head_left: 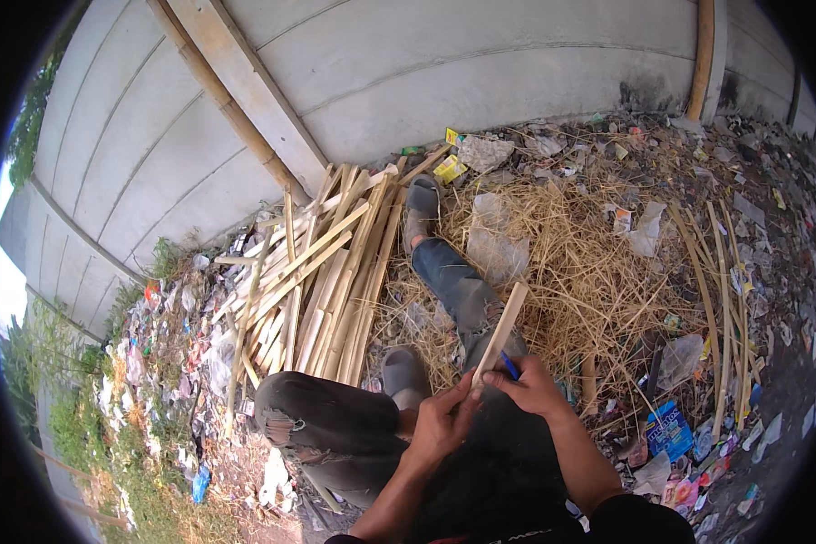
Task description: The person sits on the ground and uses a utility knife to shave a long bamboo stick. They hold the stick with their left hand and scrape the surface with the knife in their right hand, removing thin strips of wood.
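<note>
A pale, flat bamboo strip (pixel 501 334) slants up and away over my lap. Its near end is gripped by my left hand (pixel 438 426), fingers wrapped around it. My right hand (pixel 532 390) is closed beside the strip, its thumb pressed close to the strip's near part. Out of that hand pokes a thin blue tool (pixel 510 366), perhaps a knife handle; its other end is hidden by the fingers. Left of my outstretched leg lies a pile of split bamboo strips (pixel 313 281), heaped roughly side by side.
Straw-like bamboo shavings (pixel 571 263) cover the ground ahead, under a torn clear plastic sheet (pixel 497 240). More long strips (pixel 721 308) lie at the right. Scattered litter, including a blue packet (pixel 669 431), surrounds me. A grey panel wall (pixel 480 82) stands behind, with a bamboo pole (pixel 236 109).
</note>
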{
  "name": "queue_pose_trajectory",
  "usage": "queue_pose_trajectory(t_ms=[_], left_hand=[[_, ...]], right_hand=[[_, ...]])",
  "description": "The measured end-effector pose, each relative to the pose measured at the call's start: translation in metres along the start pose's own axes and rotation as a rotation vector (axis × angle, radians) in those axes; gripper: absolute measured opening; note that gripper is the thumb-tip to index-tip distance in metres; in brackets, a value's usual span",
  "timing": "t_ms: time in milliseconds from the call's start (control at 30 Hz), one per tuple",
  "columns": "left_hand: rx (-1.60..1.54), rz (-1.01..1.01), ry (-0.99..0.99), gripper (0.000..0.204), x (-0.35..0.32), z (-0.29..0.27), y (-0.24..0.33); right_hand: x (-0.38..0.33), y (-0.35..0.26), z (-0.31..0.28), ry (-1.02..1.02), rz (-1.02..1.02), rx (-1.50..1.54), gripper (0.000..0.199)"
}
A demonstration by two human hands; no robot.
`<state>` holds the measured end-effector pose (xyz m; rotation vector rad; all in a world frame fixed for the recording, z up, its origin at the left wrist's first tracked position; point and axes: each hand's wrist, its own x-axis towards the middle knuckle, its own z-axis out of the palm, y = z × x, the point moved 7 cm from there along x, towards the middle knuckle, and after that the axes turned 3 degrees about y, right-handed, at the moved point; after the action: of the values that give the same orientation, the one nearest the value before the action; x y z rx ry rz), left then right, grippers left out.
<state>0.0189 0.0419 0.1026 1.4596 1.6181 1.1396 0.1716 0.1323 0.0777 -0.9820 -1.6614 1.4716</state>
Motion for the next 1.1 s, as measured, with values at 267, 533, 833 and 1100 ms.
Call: queue_pose_trajectory(t_ms=[267,533,833,1100], left_hand=[[-0.221,0.080,0.153,0.039,-0.021,-0.052,0.005],[-0.597,0.018,0.193,0.039,-0.042,-0.103,-0.003],[-0.582,-0.075,0.067,0.046,-0.033,-0.097,-0.003],[-0.580,-0.217,0.154,0.052,0.000,-0.102,0.003]], right_hand=[[-0.004,-0.057,0.026,-0.127,-0.141,-0.092,0.032],[-0.030,-0.164,-0.005,-0.084,-0.057,-0.294,0.031],[0.046,-0.255,0.010,-0.289,-0.241,-0.837,0.035],[0.126,-0.227,0.068,-0.543,-0.230,-0.838,0.052]])
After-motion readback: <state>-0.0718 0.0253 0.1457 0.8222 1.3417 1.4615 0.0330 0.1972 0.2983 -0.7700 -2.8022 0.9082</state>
